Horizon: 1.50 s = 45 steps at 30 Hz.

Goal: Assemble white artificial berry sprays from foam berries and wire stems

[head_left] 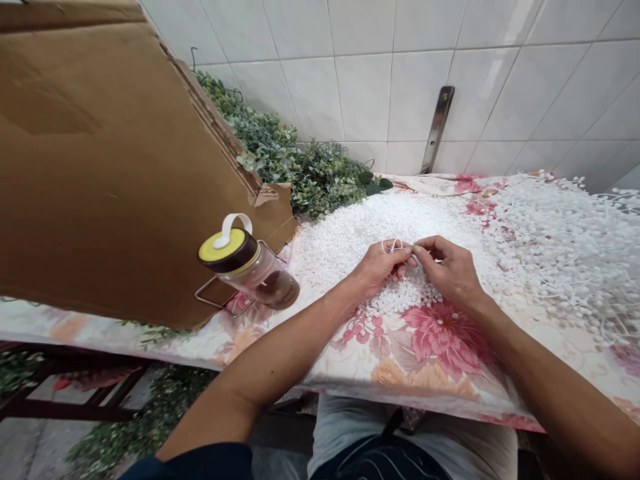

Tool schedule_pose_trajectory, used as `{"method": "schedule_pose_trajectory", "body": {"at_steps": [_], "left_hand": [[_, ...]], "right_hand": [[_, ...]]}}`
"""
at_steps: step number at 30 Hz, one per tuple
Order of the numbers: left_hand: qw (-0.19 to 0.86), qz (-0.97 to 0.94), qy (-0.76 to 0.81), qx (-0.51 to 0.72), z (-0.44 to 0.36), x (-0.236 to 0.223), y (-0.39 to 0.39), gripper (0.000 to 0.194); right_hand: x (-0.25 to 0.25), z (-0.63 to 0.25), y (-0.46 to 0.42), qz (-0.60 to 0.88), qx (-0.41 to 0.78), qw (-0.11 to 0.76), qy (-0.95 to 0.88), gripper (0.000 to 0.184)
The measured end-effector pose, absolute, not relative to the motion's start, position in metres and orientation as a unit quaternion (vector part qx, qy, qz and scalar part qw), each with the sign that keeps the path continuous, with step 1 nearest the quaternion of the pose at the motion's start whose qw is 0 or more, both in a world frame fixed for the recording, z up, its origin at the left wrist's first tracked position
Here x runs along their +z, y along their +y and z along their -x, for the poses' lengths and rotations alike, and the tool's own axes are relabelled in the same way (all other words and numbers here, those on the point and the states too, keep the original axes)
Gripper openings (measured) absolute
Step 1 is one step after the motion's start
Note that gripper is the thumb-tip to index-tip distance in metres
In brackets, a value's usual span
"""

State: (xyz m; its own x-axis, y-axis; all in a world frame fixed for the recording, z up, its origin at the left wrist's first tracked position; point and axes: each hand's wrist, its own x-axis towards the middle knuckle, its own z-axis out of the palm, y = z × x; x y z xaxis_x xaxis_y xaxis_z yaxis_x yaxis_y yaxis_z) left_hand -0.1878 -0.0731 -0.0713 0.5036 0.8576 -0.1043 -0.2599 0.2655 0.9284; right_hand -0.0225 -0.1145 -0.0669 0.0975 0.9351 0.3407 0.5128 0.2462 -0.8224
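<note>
My left hand (383,268) is closed around a few thin white stems (393,245), whose looped ends stick up above its fingers. My right hand (450,272) meets it fingertip to fingertip, thumb and forefinger pinched at the stems' end; what exactly lies in that pinch is too small to see clearly. Both hands are just above a wide heap of small white beads (340,243) on a flowered tablecloth (350,370). To the right lies a loose pile of white stems with bead-like tips (565,247).
A clear bottle (273,283) with a yellow and dark lid stands left of the beads, near a bent wire frame (210,300). A large cardboard box (110,173) fills the left side. Green artificial foliage (320,170) lies along the tiled wall (363,87), which carries a metal bracket (439,127).
</note>
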Motion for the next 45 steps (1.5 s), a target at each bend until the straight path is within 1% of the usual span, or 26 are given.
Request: {"method": "schedule_pose_trajectory", "body": {"at_steps": [6,10,17,31,38,45], "left_hand": [[0.719,-0.468,0.327,0.396,0.1866,-0.0712,-0.0737,0.029],[0.713,-0.469,0.333,0.401,0.1865,-0.0710,-0.0730,0.030],[0.714,-0.465,0.341,0.397,0.1874,-0.0666,-0.0743,0.033],[0.705,-0.482,0.339,0.394,0.1868,-0.0675,-0.0747,0.032],[0.707,-0.482,0.339,0.391,0.1869,-0.0679,-0.0752,0.031],[0.697,-0.479,0.346,0.407,0.1858,-0.0712,-0.0747,0.032]], "right_hand": [[-0.0699,0.0212,-0.1145,0.564,0.215,0.466,-0.647,0.024],[-0.0712,0.0203,-0.1136,0.569,0.184,0.465,-0.652,0.021],[-0.0739,0.0184,-0.1124,0.577,0.186,0.441,-0.661,0.024],[-0.0711,0.0210,-0.1144,0.564,0.198,0.469,-0.651,0.029],[-0.0714,0.0197,-0.1145,0.562,0.182,0.465,-0.659,0.021],[-0.0690,0.0196,-0.1142,0.578,0.160,0.444,-0.666,0.018]]}}
